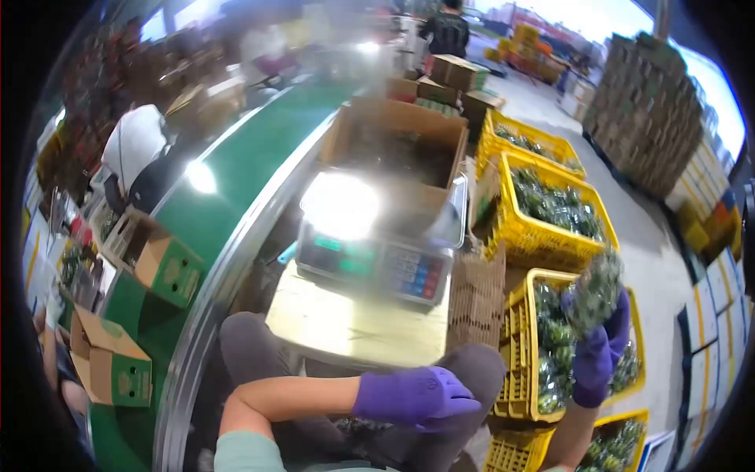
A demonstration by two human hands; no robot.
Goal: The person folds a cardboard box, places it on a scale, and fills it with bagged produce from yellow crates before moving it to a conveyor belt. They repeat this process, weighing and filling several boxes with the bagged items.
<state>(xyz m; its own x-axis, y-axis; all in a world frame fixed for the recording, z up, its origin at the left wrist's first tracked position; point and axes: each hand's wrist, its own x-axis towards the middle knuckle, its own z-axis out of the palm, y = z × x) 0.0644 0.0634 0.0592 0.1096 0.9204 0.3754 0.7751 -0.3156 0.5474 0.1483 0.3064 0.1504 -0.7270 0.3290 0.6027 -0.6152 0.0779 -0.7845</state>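
My right hand (602, 350), in a purple glove, grips a clear plastic bag of green produce (595, 293) above a yellow crate (519, 346). More bagged green produce (554, 370) lies in that crate. The exact kind of produce cannot be made out. My left hand (417, 397), also in a purple glove, lies over my right knee with its fingers stretched out, holding nothing I can see. In front of my knees a digital scale (370, 263) with green displays stands on a pale stool-like top (354, 318).
An open cardboard box (401, 149) is behind the scale display. A green conveyor belt (228, 149) runs along the left, with small green-brown boxes (169, 267) on it. More yellow crates (550, 208) line the right side. Stacked cardboard (641, 114) stands farther back; other people work nearby.
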